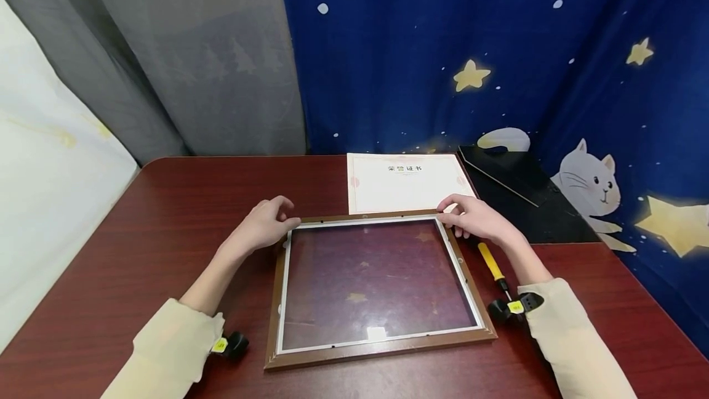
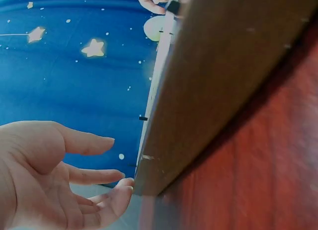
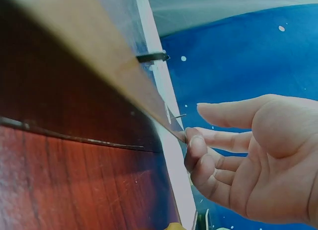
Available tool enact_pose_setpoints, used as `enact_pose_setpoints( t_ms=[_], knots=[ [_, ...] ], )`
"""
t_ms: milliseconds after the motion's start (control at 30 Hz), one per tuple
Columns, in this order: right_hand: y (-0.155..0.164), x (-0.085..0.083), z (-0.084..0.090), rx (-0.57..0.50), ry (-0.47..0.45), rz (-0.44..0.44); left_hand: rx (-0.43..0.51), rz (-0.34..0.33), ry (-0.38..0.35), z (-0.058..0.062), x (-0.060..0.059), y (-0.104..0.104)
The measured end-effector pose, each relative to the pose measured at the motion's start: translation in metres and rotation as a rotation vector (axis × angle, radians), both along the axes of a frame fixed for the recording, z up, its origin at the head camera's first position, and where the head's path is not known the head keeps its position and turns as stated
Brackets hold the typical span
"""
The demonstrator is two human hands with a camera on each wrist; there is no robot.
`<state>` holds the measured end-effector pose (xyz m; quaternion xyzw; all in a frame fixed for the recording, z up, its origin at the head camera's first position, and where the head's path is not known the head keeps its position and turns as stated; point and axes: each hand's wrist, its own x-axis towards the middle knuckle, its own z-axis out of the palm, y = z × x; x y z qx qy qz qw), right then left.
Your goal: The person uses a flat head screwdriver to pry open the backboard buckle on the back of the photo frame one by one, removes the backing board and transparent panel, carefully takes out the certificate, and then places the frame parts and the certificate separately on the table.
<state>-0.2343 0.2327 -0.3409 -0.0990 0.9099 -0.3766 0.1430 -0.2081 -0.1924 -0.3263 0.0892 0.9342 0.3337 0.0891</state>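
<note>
A brown picture frame [image 1: 388, 348] with a white inner border and a clear pane [image 1: 376, 276] lies flat on the dark red table [image 1: 183, 220]. At its far left corner is my left hand [image 1: 264, 223]. In the left wrist view the fingers [image 2: 97, 175] are loosely bent, thumb apart from them, fingertips right by the frame's edge. My right hand [image 1: 476, 217] is at the far right corner. Its fingertips [image 3: 195, 148] touch the frame's corner from outside in the right wrist view, while the thumb stands away.
Behind the frame lies a white certificate sheet [image 1: 399, 193] with printed characters. A black panel [image 1: 554, 220] rests at the back right. Right of the frame, under my right forearm, is a screwdriver [image 1: 490, 260] with a yellow handle. Blue and grey curtains [image 1: 388, 48] hang behind the table.
</note>
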Motion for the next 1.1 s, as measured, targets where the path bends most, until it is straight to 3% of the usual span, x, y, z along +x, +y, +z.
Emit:
enact_pose_setpoints(
  t_ms=[133, 367, 500, 667, 767, 900, 1100],
  knots=[
    [0.003, -0.001, 0.002, -0.012, -0.032, 0.019, -0.001, 0.015, -0.018, -0.004, 0.005, -0.006],
    [0.005, -0.002, 0.003, 0.042, -0.077, 0.04, 0.072, 0.011, -0.153, -0.013, 0.013, -0.008],
    [0.007, -0.003, 0.001, 0.056, -0.09, 0.07, 0.051, -0.005, -0.14, -0.014, 0.017, -0.008],
    [0.009, -0.006, -0.002, 0.022, -0.084, 0.113, 0.027, -0.07, -0.072, -0.017, 0.019, -0.011],
    [0.009, -0.006, -0.003, 0.001, -0.078, 0.134, 0.083, -0.079, -0.076, -0.02, 0.019, -0.013],
    [0.011, -0.007, -0.005, -0.018, -0.083, 0.145, 0.189, -0.032, -0.153, -0.024, 0.018, -0.016],
    [0.015, -0.008, -0.005, -0.036, -0.092, 0.144, 0.387, -0.006, -0.204, -0.026, 0.013, -0.017]
  ],
)
